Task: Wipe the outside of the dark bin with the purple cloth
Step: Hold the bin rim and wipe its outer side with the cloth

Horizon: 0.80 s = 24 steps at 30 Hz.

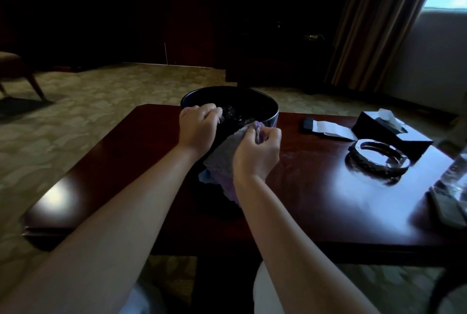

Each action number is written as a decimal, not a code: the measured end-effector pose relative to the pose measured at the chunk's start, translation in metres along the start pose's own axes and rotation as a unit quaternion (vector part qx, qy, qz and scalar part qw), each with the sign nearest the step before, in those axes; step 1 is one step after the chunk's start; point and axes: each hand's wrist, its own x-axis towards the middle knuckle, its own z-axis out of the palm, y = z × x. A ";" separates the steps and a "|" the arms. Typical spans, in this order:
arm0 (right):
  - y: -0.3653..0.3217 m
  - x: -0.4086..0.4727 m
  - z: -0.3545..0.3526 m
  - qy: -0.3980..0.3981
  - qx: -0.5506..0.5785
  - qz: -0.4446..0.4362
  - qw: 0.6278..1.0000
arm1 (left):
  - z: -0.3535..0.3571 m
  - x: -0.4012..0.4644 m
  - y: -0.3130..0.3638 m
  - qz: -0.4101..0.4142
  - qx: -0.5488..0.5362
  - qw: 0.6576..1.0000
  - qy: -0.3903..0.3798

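Seated low on a dark wooden table point(316, 187), the dark bin point(274, 114) stands upright near the far edge, its rim toward the camera and what looks like a crumpled black liner inside. Against its near outer wall hangs the purple cloth point(222, 157), bunched at the top and draping down toward the tabletop. The right hand point(257, 149) grips the cloth's upper part, fingers point(267, 134) curled and pinching the fabric just below the rim. The left hand point(198, 129) sits on the rim's near-left side, its fingers bent over the edge, apparently steadying the bin; whether they also catch the liner cannot be told. Judging by this, the wiping is under way on the near face, with the far side yet to be reached. The next move likely calls for firm pressure through the cloth and turning the bin under the left hand. Well off to the right lie a glass ashtray point(379, 159), a black tissue box point(389, 132) and a white paper slip point(333, 129).
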 end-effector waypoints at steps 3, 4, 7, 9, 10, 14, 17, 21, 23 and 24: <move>0.015 -0.009 0.003 0.030 -0.007 -0.007 0.999 | 0.001 -0.001 0.000 0.014 0.016 1.000 0.017; 0.021 -0.012 0.004 0.042 -0.007 0.001 0.999 | 0.002 -0.002 0.000 0.019 0.016 0.999 0.022; 0.043 -0.019 0.006 0.074 -0.002 0.046 0.996 | 0.004 -0.002 -0.001 0.035 0.032 0.998 0.039; 0.057 -0.021 0.004 0.091 -0.007 0.087 0.992 | 0.005 -0.003 0.000 0.044 0.053 0.997 0.041; 0.064 -0.022 0.002 0.095 -0.009 0.113 0.989 | 0.005 -0.003 0.000 0.047 0.058 0.996 0.041; 0.098 -0.018 -0.014 0.099 -0.049 0.233 0.966 | 0.004 -0.003 0.001 0.044 0.055 0.996 0.046; 0.122 -0.011 -0.028 0.070 -0.108 0.275 0.953 | 0.007 -0.002 -0.001 0.045 0.044 0.997 0.048; 0.144 -0.011 -0.038 0.038 -0.163 0.264 0.950 | 0.008 -0.004 -0.002 0.059 0.052 0.994 0.070; 0.146 -0.010 -0.038 0.037 -0.169 0.266 0.948 | 0.010 -0.004 -0.002 0.060 0.065 0.993 0.081; 0.144 -0.009 -0.038 0.039 -0.169 0.270 0.947 | 0.010 -0.004 -0.002 0.059 0.072 0.992 0.085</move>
